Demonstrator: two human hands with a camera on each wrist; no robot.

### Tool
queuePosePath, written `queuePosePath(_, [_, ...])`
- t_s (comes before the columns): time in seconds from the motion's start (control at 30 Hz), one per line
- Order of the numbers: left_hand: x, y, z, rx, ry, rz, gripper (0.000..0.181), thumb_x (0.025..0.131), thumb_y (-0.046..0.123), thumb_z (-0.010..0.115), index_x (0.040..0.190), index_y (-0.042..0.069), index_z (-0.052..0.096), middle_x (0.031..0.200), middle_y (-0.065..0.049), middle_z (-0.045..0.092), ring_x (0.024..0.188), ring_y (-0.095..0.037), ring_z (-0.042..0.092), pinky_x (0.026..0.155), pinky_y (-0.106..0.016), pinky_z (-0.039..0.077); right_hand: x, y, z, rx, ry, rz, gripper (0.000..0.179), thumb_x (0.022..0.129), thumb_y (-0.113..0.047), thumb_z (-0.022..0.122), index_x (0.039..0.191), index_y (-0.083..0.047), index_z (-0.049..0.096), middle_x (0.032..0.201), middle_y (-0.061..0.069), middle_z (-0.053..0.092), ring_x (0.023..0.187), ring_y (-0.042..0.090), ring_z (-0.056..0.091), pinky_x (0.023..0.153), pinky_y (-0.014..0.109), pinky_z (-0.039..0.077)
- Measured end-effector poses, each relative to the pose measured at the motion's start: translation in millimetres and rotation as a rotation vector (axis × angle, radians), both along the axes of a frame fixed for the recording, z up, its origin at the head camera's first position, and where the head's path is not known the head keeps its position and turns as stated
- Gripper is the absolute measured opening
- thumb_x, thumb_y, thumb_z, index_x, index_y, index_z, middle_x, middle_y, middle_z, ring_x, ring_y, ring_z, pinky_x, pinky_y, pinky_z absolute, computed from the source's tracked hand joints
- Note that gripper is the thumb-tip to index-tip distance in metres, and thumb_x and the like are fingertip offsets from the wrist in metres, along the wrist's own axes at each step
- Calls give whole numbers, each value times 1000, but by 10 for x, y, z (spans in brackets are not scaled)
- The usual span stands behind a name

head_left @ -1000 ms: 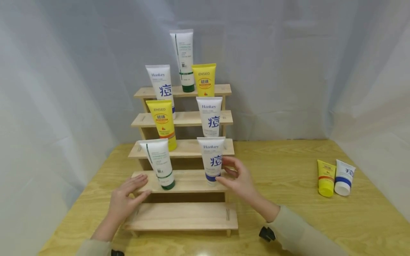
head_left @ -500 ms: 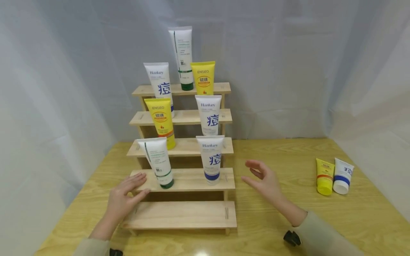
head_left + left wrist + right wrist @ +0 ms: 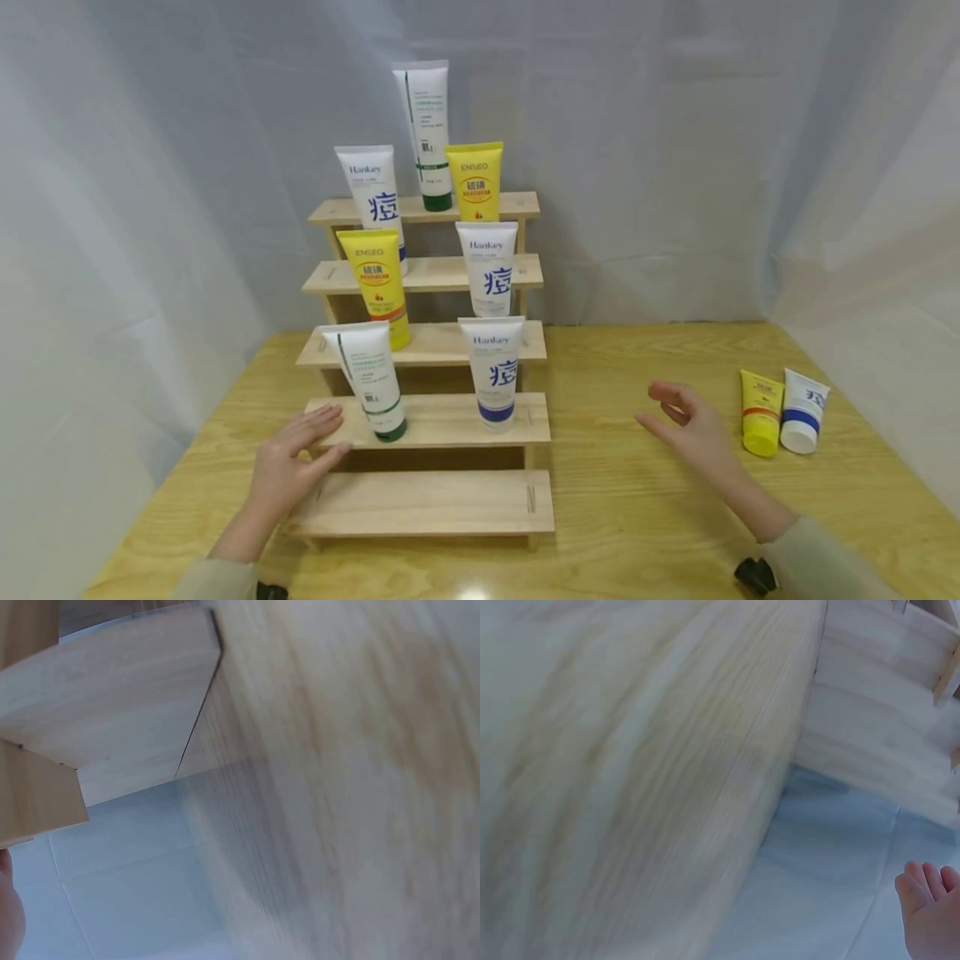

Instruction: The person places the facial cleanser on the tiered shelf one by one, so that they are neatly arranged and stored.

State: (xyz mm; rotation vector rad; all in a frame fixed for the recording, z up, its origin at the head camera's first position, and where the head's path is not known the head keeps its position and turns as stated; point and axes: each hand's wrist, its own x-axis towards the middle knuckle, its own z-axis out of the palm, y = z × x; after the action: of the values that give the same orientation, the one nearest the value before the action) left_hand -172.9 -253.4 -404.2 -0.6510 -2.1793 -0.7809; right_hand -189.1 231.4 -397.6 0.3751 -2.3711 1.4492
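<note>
My left hand (image 3: 288,458) rests at the left end of the second-lowest step of a wooden stepped rack (image 3: 420,504), fingers extended. Beside it a white and green tube (image 3: 371,379) stands on that step, with a white and blue tube (image 3: 492,375) at the step's right. My right hand (image 3: 693,433) hovers over the table to the right of the rack, fingers loosely bent, holding nothing. To its right stand a yellow tube (image 3: 762,412) and another white and blue tube (image 3: 805,410), side by side. The right wrist view shows part of the right hand (image 3: 934,911).
Higher steps carry a yellow tube (image 3: 378,287), a white and blue tube (image 3: 491,267), another white and blue tube (image 3: 372,187), a yellow tube (image 3: 474,183) and a white and green tube (image 3: 427,133). Pale cloth (image 3: 645,167) hangs behind the wooden table (image 3: 615,358).
My right hand has let go of the white and blue tube on the second-lowest step and moved right, towards the two tubes on the table. The left hand has stayed at the rack.
</note>
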Motion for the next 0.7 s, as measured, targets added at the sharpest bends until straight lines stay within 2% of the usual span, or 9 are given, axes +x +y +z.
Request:
queuePosePath(0.1, [-3,-1,-1,2,-1,-4,36,61,12,79,92,-1,67,102,-16,62,106,-1,49,101,-22,30,-10,168,-76,26,-1,-68,40,79,-11,67,111,6,50,109,21,54,97,11,51,82,6,40])
queuePosePath(0.3, [-14,2,0,4,24,-12,35,64,18,78,91,-2,67,101,-17,62,106,-1,49,101,-22,30,-224,708,-521,112,42,-192,45,78,-27,69,111,-1,53,107,14,57,93,-4,49,76,2,41])
queuePosePath(0.4, [-17,14,14,6,32,-16,35,63,16,77,91,-2,66,102,-16,62,107,0,48,101,-23,30,-265,926,-622,146,55,-234,46,77,-27,69,111,0,53,106,11,57,92,-7,48,74,1,41])
queuePosePath(0.47, [-20,21,19,6,47,-22,35,63,15,77,91,-3,66,102,-16,62,106,-1,48,101,-23,30,-235,1012,-591,154,41,-253,47,77,-26,70,111,2,53,106,14,56,92,-4,48,73,0,40])
queuePosePath(0.53, [-22,23,20,6,56,-26,35,65,18,77,91,-3,66,101,-16,62,106,-2,49,101,-23,30,-164,1051,-490,168,6,-279,47,78,-25,69,110,4,52,105,16,55,94,7,51,72,0,40])
queuePosePath(0.57, [-24,20,16,4,61,-27,35,66,20,76,91,-3,67,101,-16,63,106,-2,49,101,-23,31,-123,1061,-437,167,-11,-297,47,78,-25,69,109,5,51,104,14,56,93,7,51,72,-1,39])
queuePosePath(0.63, [-25,13,11,4,56,-27,36,69,25,75,91,-3,67,101,-16,63,106,-2,49,101,-23,31,-33,1079,-307,162,-60,-310,47,80,-23,67,110,8,50,106,18,55,96,19,51,75,2,41])
queuePosePath(0.7, [-26,0,-2,4,41,-24,38,70,29,74,91,-2,67,101,-16,62,106,-1,49,101,-23,30,21,1141,-265,171,-94,-340,46,81,-26,65,111,6,49,104,10,55,94,12,51,73,0,40])
